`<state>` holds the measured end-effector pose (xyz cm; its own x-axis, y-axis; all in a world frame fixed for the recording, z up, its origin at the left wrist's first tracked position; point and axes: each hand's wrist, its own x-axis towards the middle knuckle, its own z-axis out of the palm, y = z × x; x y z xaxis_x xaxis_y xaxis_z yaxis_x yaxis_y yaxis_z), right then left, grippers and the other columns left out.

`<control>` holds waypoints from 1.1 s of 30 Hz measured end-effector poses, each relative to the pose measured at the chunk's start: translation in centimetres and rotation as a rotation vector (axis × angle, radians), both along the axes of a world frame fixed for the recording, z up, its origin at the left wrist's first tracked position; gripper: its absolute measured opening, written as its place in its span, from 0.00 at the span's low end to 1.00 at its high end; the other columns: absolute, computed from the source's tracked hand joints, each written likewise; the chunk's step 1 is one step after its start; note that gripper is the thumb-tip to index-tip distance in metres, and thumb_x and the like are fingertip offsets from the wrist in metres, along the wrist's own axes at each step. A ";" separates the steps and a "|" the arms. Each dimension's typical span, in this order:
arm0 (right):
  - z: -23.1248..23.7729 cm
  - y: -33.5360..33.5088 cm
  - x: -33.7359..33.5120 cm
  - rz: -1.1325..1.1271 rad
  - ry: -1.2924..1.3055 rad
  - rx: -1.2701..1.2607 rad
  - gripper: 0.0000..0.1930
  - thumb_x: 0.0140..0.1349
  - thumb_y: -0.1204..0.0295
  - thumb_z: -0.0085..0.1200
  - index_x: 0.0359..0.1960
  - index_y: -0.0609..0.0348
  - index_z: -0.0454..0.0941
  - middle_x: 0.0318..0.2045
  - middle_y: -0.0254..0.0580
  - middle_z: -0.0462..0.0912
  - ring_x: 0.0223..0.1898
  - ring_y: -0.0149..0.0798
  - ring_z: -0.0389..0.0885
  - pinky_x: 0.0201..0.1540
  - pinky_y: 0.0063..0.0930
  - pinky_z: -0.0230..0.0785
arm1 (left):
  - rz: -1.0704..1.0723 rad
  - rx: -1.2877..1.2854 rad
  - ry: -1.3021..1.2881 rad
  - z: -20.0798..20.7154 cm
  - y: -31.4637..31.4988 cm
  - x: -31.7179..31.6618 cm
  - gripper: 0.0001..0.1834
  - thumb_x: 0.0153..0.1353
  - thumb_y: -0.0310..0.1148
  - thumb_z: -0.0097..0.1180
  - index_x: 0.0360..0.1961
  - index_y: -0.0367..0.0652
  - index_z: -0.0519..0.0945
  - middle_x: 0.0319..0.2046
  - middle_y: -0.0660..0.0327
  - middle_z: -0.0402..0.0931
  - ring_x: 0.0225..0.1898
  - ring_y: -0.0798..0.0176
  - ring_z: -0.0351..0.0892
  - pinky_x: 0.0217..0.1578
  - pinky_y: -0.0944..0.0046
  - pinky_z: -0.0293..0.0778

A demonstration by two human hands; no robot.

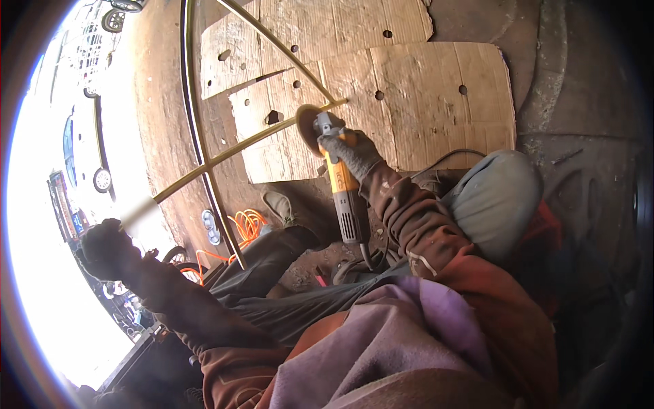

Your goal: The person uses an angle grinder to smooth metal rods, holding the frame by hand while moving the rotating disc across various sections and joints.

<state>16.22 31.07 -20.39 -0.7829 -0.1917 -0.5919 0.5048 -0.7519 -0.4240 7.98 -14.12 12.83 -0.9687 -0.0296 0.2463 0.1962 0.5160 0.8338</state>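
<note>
R hand [354, 153] grips yellow-and-black angle grinder [344, 192], brown disc [307, 131] nr right end of long gold-coloured metal bar [248, 144] — it slants lower-left twd L hand [109, 249], farther off; can't tell if that's gripping.

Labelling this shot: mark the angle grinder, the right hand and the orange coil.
Angle grinder [343, 183], head view: on its yellow body.
Right hand [357, 153], head view: back of the hand.
Orange coil [250, 223], head view: its bunched loops.

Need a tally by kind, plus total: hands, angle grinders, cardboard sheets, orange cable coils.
Hands, left hand and right hand: 2
Angle grinder: 1
Cardboard, upper sheet and lower sheet: 2
Orange cable coil: 1
Total: 6
</note>
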 end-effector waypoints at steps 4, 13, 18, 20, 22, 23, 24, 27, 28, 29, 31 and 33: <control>-0.9 0.0 -0.9 -0.035 -0.065 0.048 0.13 0.54 0.68 0.68 0.40 0.58 0.83 0.30 0.31 0.83 0.28 0.25 0.80 0.31 0.20 0.72 | -0.384 0.914 -0.027 -0.2 -4.3 -0.7 0.16 0.61 0.42 0.40 0.18 0.49 0.68 0.20 0.64 0.66 0.26 0.61 0.65 0.36 0.53 0.61; 1.7 -0.6 -0.3 0.013 0.062 0.067 0.11 0.52 0.70 0.69 0.36 0.60 0.82 0.26 0.33 0.82 0.25 0.26 0.80 0.28 0.20 0.73 | -0.379 0.850 -0.051 -0.6 -1.2 -1.2 0.18 0.63 0.42 0.35 0.17 0.50 0.66 0.20 0.62 0.65 0.27 0.57 0.63 0.36 0.50 0.59; -3.3 1.0 -0.3 -0.025 -0.044 0.068 0.17 0.53 0.66 0.70 0.43 0.56 0.80 0.31 0.36 0.82 0.26 0.31 0.81 0.28 0.25 0.76 | -0.313 0.572 -0.009 -1.2 0.7 -1.7 0.12 0.57 0.38 0.45 0.19 0.48 0.74 0.21 0.61 0.72 0.26 0.60 0.71 0.31 0.57 0.67; -3.2 1.5 -0.4 -0.017 -0.077 0.088 0.17 0.53 0.66 0.69 0.43 0.56 0.80 0.31 0.35 0.83 0.27 0.30 0.81 0.29 0.24 0.75 | -0.331 0.668 -0.028 -1.1 2.7 -1.4 0.06 0.51 0.33 0.56 0.21 0.47 0.83 0.23 0.60 0.80 0.27 0.62 0.82 0.26 0.63 0.76; -2.6 1.7 -0.6 -0.009 -0.109 0.107 0.17 0.53 0.66 0.69 0.42 0.56 0.81 0.31 0.35 0.83 0.28 0.30 0.81 0.29 0.24 0.75 | -0.389 0.825 -0.018 -0.8 0.1 -1.2 0.15 0.59 0.41 0.41 0.18 0.49 0.69 0.19 0.63 0.67 0.25 0.61 0.67 0.32 0.54 0.63; -2.1 1.8 -0.6 -0.001 -0.096 0.073 0.16 0.53 0.66 0.69 0.42 0.55 0.81 0.31 0.34 0.82 0.28 0.30 0.81 0.29 0.24 0.75 | -0.409 0.878 -0.015 -0.7 -1.0 -1.2 0.18 0.61 0.44 0.36 0.17 0.49 0.65 0.18 0.63 0.62 0.24 0.61 0.62 0.34 0.52 0.59; -1.5 1.9 -0.6 0.005 -0.083 0.038 0.16 0.53 0.66 0.69 0.42 0.55 0.81 0.31 0.34 0.82 0.28 0.29 0.81 0.30 0.24 0.75 | -0.343 0.790 0.019 -0.7 -2.1 -1.1 0.18 0.61 0.44 0.36 0.17 0.49 0.65 0.18 0.63 0.63 0.24 0.60 0.62 0.34 0.52 0.59; -2.1 0.4 -0.4 0.021 0.028 0.051 0.15 0.53 0.68 0.69 0.40 0.58 0.82 0.30 0.34 0.83 0.27 0.28 0.81 0.31 0.22 0.74 | -0.108 0.408 0.089 -0.8 -1.7 -0.7 0.18 0.61 0.44 0.37 0.17 0.48 0.66 0.18 0.62 0.64 0.25 0.60 0.64 0.34 0.53 0.61; -1.0 0.0 -0.4 0.025 0.083 0.069 0.14 0.53 0.68 0.69 0.39 0.58 0.82 0.29 0.33 0.83 0.27 0.27 0.81 0.31 0.22 0.73 | -0.070 0.346 0.095 -1.1 -1.6 -0.6 0.18 0.61 0.43 0.37 0.17 0.47 0.66 0.18 0.62 0.64 0.25 0.60 0.64 0.34 0.53 0.61; 0.4 -0.4 -0.3 0.028 0.143 0.083 0.14 0.53 0.67 0.69 0.38 0.58 0.82 0.29 0.32 0.83 0.27 0.26 0.81 0.31 0.21 0.73 | -0.044 0.295 0.099 -1.0 -1.5 -0.6 0.18 0.61 0.43 0.37 0.17 0.47 0.67 0.18 0.61 0.65 0.25 0.59 0.64 0.34 0.53 0.61; 0.2 -0.7 -0.1 0.011 0.129 0.069 0.14 0.53 0.67 0.69 0.38 0.59 0.82 0.28 0.33 0.83 0.27 0.26 0.80 0.30 0.21 0.73 | -0.012 0.222 0.097 -1.1 -1.2 -0.7 0.18 0.61 0.43 0.37 0.17 0.46 0.67 0.19 0.60 0.65 0.25 0.59 0.65 0.35 0.53 0.62; -1.8 0.0 -0.2 0.023 0.089 0.073 0.14 0.53 0.67 0.69 0.38 0.58 0.82 0.28 0.33 0.83 0.26 0.26 0.80 0.29 0.21 0.73 | 0.017 0.134 0.098 -1.1 -1.0 -1.1 0.19 0.60 0.43 0.37 0.17 0.45 0.68 0.19 0.60 0.66 0.25 0.59 0.66 0.35 0.54 0.63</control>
<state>16.06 31.07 -22.17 -0.8286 -0.1696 -0.5336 0.4799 -0.7061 -0.5207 6.92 -15.11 11.70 -0.9394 -0.0845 0.3321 0.2721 0.4051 0.8729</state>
